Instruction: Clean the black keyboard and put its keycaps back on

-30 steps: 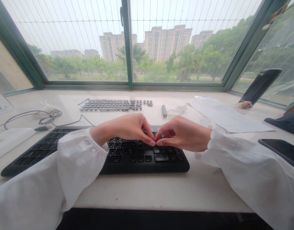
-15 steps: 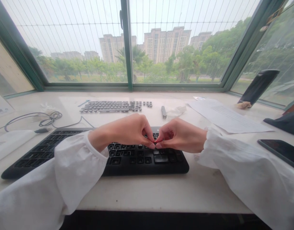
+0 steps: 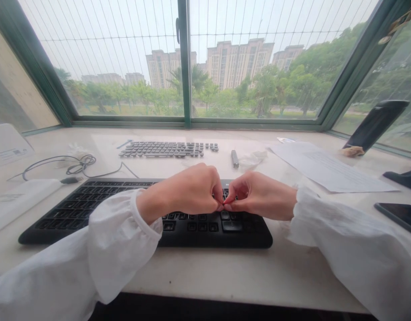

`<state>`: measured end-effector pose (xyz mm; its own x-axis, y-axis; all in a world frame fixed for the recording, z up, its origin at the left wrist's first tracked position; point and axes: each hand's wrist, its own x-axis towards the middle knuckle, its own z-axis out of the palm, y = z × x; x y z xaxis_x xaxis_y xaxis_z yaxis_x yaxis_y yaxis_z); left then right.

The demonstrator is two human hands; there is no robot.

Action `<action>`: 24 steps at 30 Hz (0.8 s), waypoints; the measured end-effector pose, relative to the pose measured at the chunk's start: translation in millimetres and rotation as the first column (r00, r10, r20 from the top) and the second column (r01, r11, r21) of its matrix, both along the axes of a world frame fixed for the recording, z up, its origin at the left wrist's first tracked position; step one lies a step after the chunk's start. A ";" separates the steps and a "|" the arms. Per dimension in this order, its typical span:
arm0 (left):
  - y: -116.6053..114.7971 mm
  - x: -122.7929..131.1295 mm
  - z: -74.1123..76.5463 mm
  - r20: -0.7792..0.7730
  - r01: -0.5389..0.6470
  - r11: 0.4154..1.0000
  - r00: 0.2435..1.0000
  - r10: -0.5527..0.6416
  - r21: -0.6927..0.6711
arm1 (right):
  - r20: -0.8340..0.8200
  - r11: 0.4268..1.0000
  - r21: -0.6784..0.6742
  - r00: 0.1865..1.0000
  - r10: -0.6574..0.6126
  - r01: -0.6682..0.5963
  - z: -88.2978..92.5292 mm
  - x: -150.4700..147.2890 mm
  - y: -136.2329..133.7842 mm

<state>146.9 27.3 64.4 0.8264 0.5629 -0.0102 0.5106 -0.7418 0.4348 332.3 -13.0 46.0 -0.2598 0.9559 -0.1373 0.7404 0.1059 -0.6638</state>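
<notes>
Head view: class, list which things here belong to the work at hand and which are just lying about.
In use: left hand and right hand, pinching together over the black keyboard; loose keycaps in rows behind it.
Lying about: printed paper, smartphone, coiled cable, small metal cylinder.

Left hand (image 3: 188,191), right hand (image 3: 260,196), both curled inward, fingertips (image 3: 220,207) pinched together at center

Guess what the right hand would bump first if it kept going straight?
Probably the left hand, because the right hand points straight at it, and their fingertips look almost touching, though depth is hard to judge.
</notes>
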 end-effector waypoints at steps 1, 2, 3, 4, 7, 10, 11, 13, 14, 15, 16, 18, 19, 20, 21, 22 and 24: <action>0.7 -0.1 0.1 0.004 0.003 1.000 1.000 -0.003 0.005 | -0.002 1.000 -0.004 1.000 0.013 -0.013 -0.3 1.4 0.7; 1.8 -0.6 0.7 0.006 0.007 1.000 1.000 -0.007 0.004 | 0.000 0.999 -0.004 0.999 0.032 -0.032 -0.3 3.2 1.4; 3.4 -1.3 1.9 0.007 0.011 1.000 1.000 -0.011 -0.002 | 0.005 0.999 0.002 0.999 0.052 -0.052 0.1 5.4 2.1; 5.2 -2.4 3.7 0.009 0.012 1.000 1.000 -0.012 -0.009 | 0.011 0.997 0.016 0.997 0.071 -0.071 0.9 7.5 2.7; 11.1 -6.8 11.0 0.032 0.001 1.000 0.999 0.000 -0.026 | 0.026 0.990 0.109 0.996 0.083 -0.085 5.6 12.3 3.6; 13.8 -8.9 15.7 0.054 0.021 1.000 0.998 -0.019 -0.019 | 0.058 0.981 0.191 0.998 0.036 -0.046 11.4 13.3 3.5; 13.5 -8.4 15.6 0.048 0.039 0.999 0.998 -0.038 -0.020 | 0.074 0.978 0.207 0.997 0.022 -0.037 12.6 13.1 3.5; 12.1 -6.2 13.2 0.024 0.072 0.997 0.997 -0.072 -0.017 | 0.102 0.972 0.234 0.995 0.003 -0.027 13.4 13.0 4.3; 11.3 -4.9 11.3 0.011 0.086 0.996 0.996 -0.086 -0.011 | 0.113 0.969 0.246 0.994 -0.005 -0.024 13.0 13.3 5.0; 10.7 -3.7 9.4 0.005 0.098 0.995 0.995 -0.098 0.002 | 0.122 0.966 0.257 0.992 -0.010 -0.022 12.3 13.7 5.9; 10.3 -2.9 7.8 0.009 0.111 0.994 0.994 -0.111 0.014 | 0.129 0.964 0.265 0.992 -0.013 -0.022 11.5 14.3 7.0; 10.4 -2.3 5.2 0.041 0.130 0.991 0.991 -0.131 0.026 | 0.136 0.960 0.279 0.991 -0.016 -0.023 9.9 15.7 8.9; 10.7 -2.4 4.3 0.056 0.139 0.990 0.989 -0.140 0.026 | 0.137 0.958 0.286 0.990 -0.019 -0.021 9.4 16.3 9.8; 11.1 -2.5 3.5 0.070 0.142 0.990 0.987 -0.144 0.024 | 0.136 0.956 0.293 0.990 -0.024 -0.017 9.1 16.9 10.4; 11.4 -2.7 2.8 0.077 0.143 0.989 0.987 -0.144 0.021 | 0.135 0.955 0.297 0.990 -0.029 -0.013 8.9 17.3 10.9; 11.7 -2.7 2.3 0.078 0.146 0.989 0.986 -0.147 0.021 | 0.134 0.954 0.299 0.990 -0.034 -0.008 8.8 17.6 11.3; 12.1 -2.8 2.1 0.085 0.147 0.989 0.985 -0.150 0.031 | 0.136 0.954 0.301 0.990 -0.041 -0.002 8.5 18.0 12.1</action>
